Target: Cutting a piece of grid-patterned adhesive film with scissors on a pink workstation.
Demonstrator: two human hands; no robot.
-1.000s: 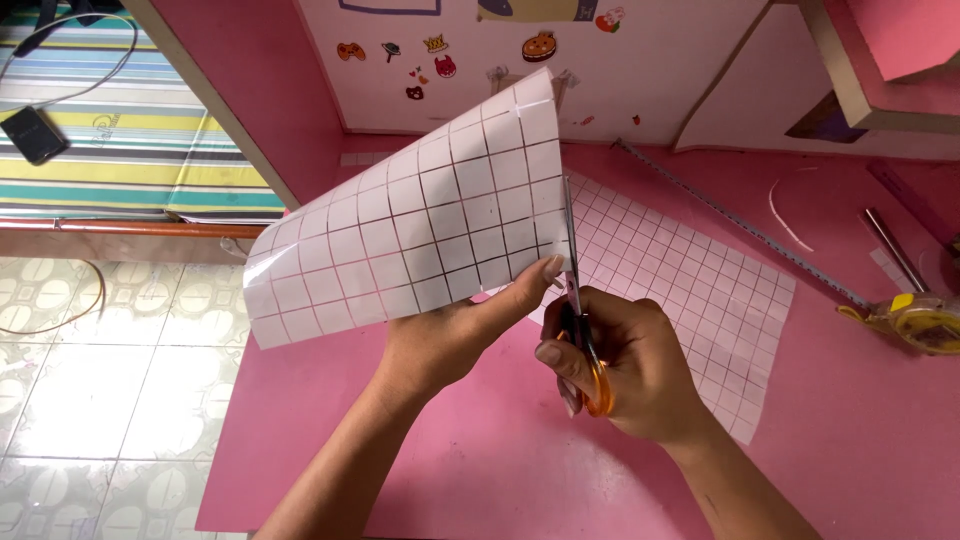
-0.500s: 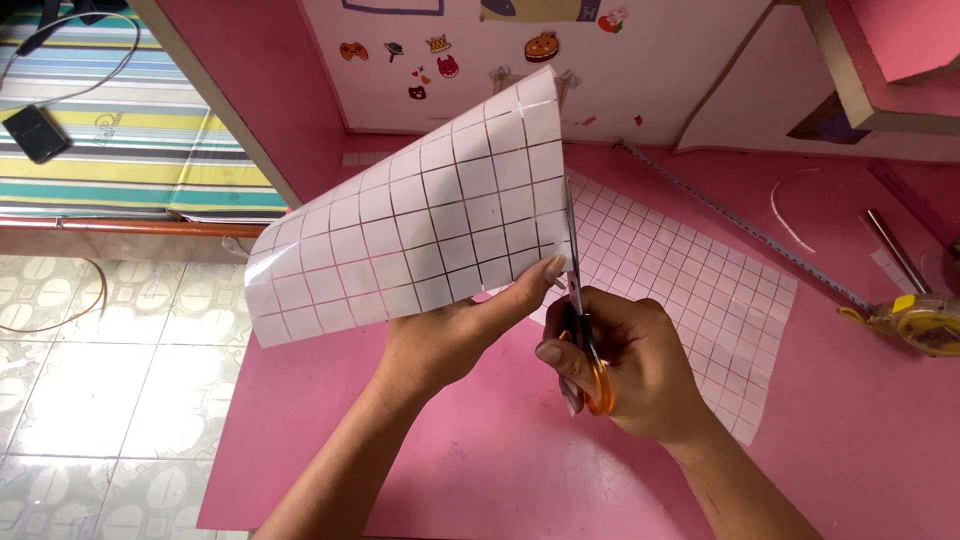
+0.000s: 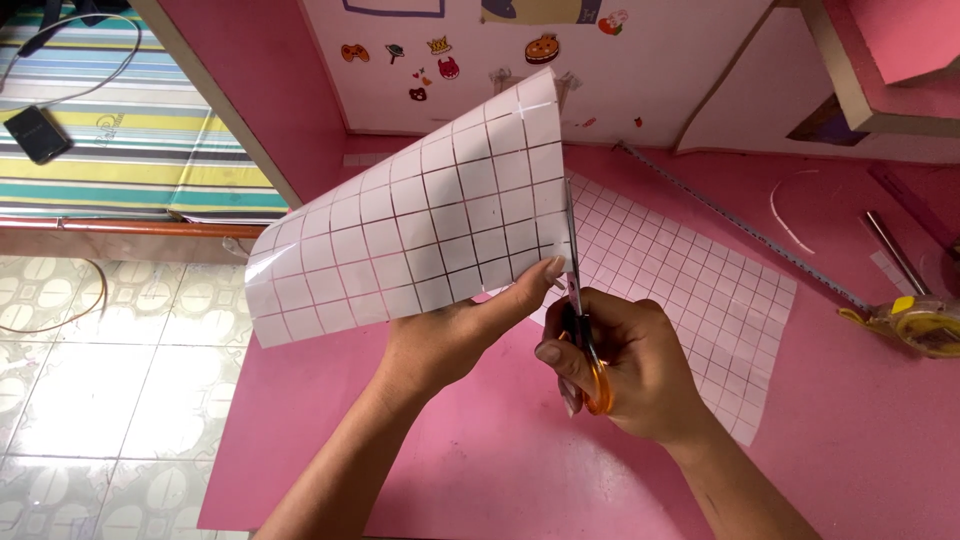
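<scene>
My left hand (image 3: 455, 335) pinches the lower right corner of a white gridded sheet (image 3: 410, 220), holding it curled up and to the left above the pink table (image 3: 480, 460). In my right hand (image 3: 630, 365) are orange-handled scissors (image 3: 580, 330). Their blades point away from me along the sheet's right edge, where it meets the part of the gridded sheet lying flat (image 3: 680, 280) on the table. How far the blades are apart is hard to tell.
A yellow tape measure (image 3: 915, 322) lies at the right with its tape (image 3: 740, 225) drawn out across the table. A metal rod (image 3: 895, 250) lies near it. A white stickered panel (image 3: 520, 60) stands behind. Left: tiled floor (image 3: 90, 380), striped mat (image 3: 120, 130), dark phone (image 3: 35, 133).
</scene>
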